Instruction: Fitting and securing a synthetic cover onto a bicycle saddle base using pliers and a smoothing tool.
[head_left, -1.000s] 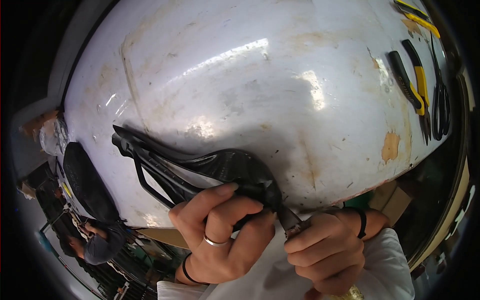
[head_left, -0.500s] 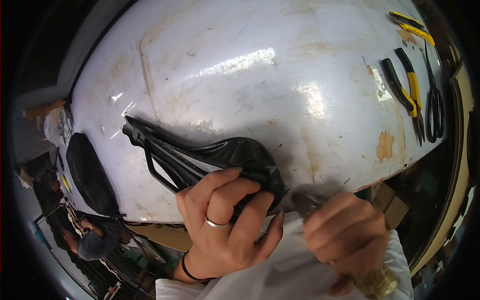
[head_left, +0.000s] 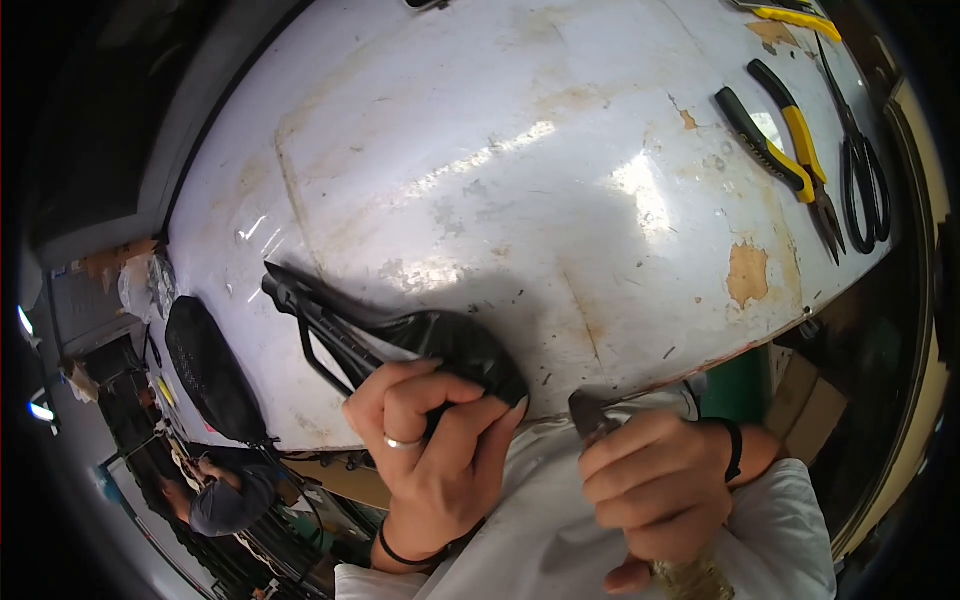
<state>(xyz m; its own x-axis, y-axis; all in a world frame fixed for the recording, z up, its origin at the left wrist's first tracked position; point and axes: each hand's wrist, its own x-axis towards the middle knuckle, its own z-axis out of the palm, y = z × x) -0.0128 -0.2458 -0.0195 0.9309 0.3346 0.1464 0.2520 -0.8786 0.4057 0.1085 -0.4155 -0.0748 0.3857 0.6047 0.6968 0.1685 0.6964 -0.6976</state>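
A black bicycle saddle [head_left: 460,345] lies at the table's near edge, its narrow nose pointing to the far left and its rails facing up. Around its wide rear end curl the fingers of my left hand [head_left: 435,470], which wears a ring and a dark band at the wrist. Just right of the saddle, my right hand [head_left: 655,485] is closed in a fist round a tool with a dark flat blade [head_left: 592,415] and a yellowish, wrapped-looking handle. The blade's tip is apart from the saddle. My right palm and much of the handle are hidden.
Pliers [head_left: 790,150] with yellow and black grips, black scissors [head_left: 860,180] and a yellow utility knife [head_left: 795,18] lie at the right of the stained white table [head_left: 480,220]. A black elongated pouch [head_left: 210,370] rests at the left. Beyond it, another person [head_left: 230,500] bends over.
The view has shifted slightly. My right hand has turned and moved a little left with the tool, and its wristband now shows. My left hand keeps its grip on the saddle.
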